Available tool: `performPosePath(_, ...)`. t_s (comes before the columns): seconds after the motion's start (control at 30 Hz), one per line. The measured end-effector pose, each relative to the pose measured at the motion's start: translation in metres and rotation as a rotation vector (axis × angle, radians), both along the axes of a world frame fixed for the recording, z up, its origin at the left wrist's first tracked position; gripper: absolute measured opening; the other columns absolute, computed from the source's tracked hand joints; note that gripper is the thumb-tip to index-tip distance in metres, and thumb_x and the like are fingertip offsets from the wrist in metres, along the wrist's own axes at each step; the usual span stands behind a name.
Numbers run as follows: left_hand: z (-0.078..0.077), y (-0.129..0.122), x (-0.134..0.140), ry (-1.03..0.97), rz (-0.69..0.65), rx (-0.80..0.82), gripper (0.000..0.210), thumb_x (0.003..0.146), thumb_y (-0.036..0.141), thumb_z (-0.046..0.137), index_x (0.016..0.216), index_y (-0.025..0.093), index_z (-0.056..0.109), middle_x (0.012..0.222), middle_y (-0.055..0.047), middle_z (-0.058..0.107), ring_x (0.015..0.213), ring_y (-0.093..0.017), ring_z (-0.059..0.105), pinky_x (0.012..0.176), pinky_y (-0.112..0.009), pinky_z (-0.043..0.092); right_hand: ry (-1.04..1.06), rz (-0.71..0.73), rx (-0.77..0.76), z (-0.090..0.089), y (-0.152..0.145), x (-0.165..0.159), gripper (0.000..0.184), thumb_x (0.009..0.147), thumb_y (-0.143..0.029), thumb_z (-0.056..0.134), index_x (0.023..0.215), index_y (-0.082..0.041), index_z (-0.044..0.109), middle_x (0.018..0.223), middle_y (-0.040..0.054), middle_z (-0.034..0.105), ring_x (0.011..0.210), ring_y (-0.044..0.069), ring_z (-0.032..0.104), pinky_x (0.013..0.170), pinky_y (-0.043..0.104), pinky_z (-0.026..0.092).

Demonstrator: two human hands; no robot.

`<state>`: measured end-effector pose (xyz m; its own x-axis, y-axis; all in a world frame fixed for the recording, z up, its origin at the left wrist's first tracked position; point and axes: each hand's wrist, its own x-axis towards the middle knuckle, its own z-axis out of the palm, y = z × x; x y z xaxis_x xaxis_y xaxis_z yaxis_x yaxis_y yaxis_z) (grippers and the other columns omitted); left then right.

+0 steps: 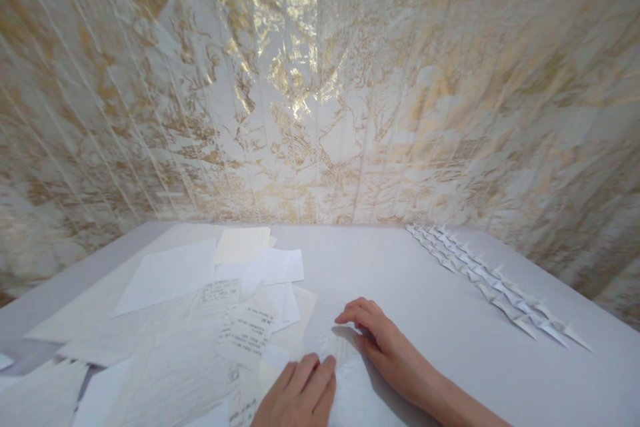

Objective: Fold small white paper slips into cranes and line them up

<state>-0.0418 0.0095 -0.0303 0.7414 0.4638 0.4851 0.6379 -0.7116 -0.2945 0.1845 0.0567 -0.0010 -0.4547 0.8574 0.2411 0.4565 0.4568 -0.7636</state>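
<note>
A thin, white, creased sheet of paper [345, 367] lies flat on the table between my hands, its outline faint against the white surface. At the bottom of the view my left hand [300, 390] rests palm down, fingers stretched out over the sheet's left side. Just right of it, my right hand [373, 333] hovers low over the sheet with bent fingers and a shadow beneath. A gap shows between its index finger and thumb, and nothing is visible in it. Loose papers [170, 353] overlap to the left of my hands, some with handwriting [250, 330].
On the right, several folded paper pieces [500, 287] with pointed tips stand in long rows running toward the back. The white table [360, 253] meets a gold-patterned curtain [310, 113] behind it. A yellowish paper [243, 243] lies at the back left.
</note>
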Motion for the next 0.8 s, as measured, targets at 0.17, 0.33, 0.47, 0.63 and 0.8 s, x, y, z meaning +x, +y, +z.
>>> performPosePath(0.17,-0.005,-0.008,0.005,-0.071,0.086,-0.1,0.03,0.093,0.038,0.065,0.112,0.015,0.066,0.112,-0.006,0.075,0.098,-0.021,0.065,0.084,-0.031,0.052,-0.007,0.096,0.032,-0.003,0.003,0.008,0.052,0.073,0.011,0.04,0.105,-0.021,0.067,0.112,0.0071,0.062,0.111,0.021,0.056,0.103,0.039,0.043)
performPosePath(0.33,-0.007,-0.005,0.01,-0.11,0.117,-0.135,0.027,0.078,0.037,0.081,0.094,0.021,0.068,0.095,0.001,0.075,0.082,-0.019,0.064,0.07,-0.03,0.05,-0.031,0.127,0.032,-0.006,0.005,0.01,0.051,0.075,0.01,0.039,0.1,-0.022,0.07,0.114,0.008,0.06,0.112,0.022,0.055,0.104,0.042,0.042)
performPosePath(0.47,-0.004,-0.006,0.009,-0.104,0.126,-0.153,0.028,0.075,0.036,0.086,0.092,0.02,0.07,0.094,0.003,0.076,0.085,-0.019,0.064,0.07,-0.031,0.048,-0.032,0.139,0.007,-0.005,0.005,0.01,0.048,0.077,0.008,0.039,0.098,-0.023,0.07,0.116,0.0081,0.059,0.115,0.023,0.055,0.105,0.042,0.041)
performPosePath(0.63,-0.006,-0.006,0.008,-0.104,0.123,-0.184,0.024,0.079,0.033,0.082,0.094,0.018,0.071,0.096,0.0,0.076,0.086,-0.019,0.063,0.068,-0.032,0.046,-0.027,0.142,-0.018,-0.002,0.006,0.011,0.045,0.077,0.006,0.04,0.097,-0.022,0.069,0.116,0.0085,0.059,0.116,0.023,0.055,0.106,0.043,0.04)
performPosePath(0.8,-0.013,-0.003,0.008,-0.098,0.12,-0.222,0.025,0.076,0.031,0.085,0.093,0.02,0.071,0.097,0.001,0.077,0.084,-0.019,0.065,0.067,-0.032,0.048,-0.017,0.149,0.008,-0.006,0.008,0.011,0.046,0.076,0.006,0.04,0.096,-0.022,0.07,0.115,0.0083,0.059,0.114,0.023,0.055,0.105,0.043,0.041)
